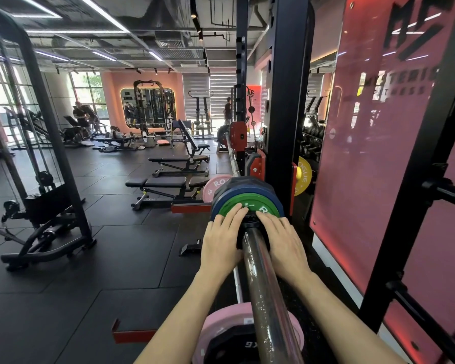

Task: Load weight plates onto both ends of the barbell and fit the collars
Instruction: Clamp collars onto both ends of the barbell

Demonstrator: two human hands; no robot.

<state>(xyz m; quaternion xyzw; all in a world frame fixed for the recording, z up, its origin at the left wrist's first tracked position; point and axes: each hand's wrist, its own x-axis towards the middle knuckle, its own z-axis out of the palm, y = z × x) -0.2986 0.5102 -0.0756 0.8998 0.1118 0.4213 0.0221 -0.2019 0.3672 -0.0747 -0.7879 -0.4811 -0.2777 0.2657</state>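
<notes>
While both hands press flat at lower centre, left hand (222, 233) and right hand (283, 237) flank a black collar (248, 224) against the green plate (247, 206) on the barbell sleeve (263, 279); rigid, best gripped around its ring.

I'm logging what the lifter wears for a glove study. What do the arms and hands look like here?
Both forearms are bare, with no sleeves in view. The left hand and right hand wear no gloves, wraps, rings or watch that the picture shows.
</notes>
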